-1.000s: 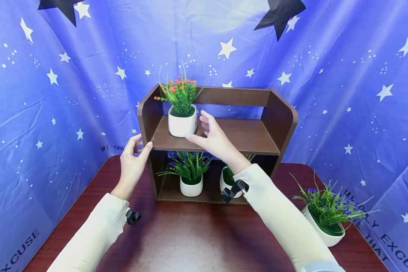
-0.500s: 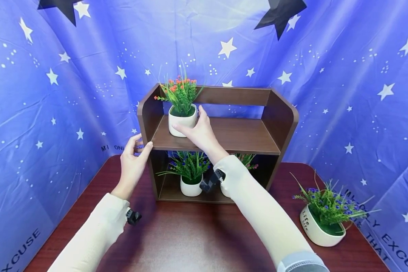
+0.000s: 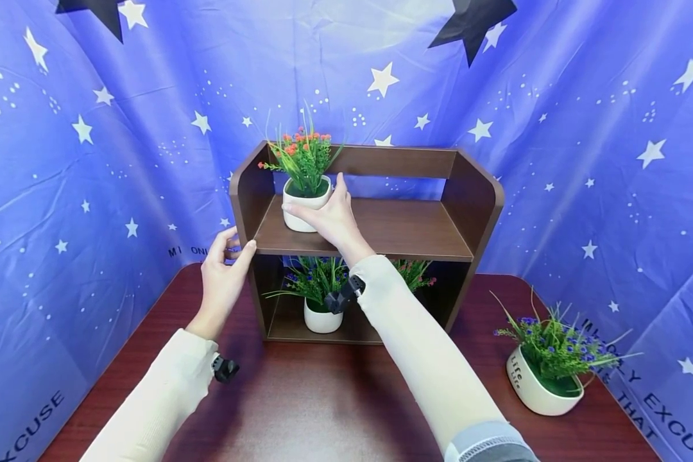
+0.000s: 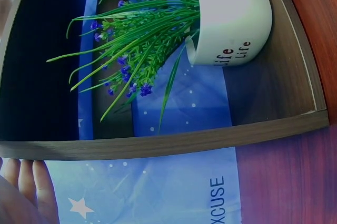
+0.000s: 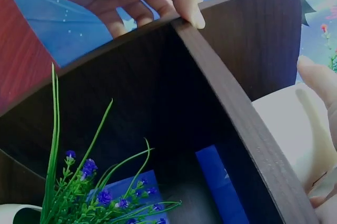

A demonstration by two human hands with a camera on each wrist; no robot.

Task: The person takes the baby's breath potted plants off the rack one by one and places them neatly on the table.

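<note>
Nearest, at the right of the table (image 3: 300, 398), a loose plant (image 3: 545, 378) stands apart from the shelf (image 3: 473, 199). In the lower bay sits a blue plant (image 3: 317, 282); the red plant (image 3: 412, 273) to its right is mostly behind the right sleeve (image 3: 416, 340). The left hand (image 3: 219, 282) pinches the shelf's left side, thumb on the front edge, fingers outside, probably to steady it. The right hand (image 3: 335, 221) opens just wide enough to grip the orange plant (image 3: 306, 183) low, thumb across its pot, likely sparing the flowers; some fingertips are hidden. That plant appears to rest on the upper board (image 3: 404, 224), toward the left end. Behind hangs a starry curtain (image 3: 167, 128).
</note>
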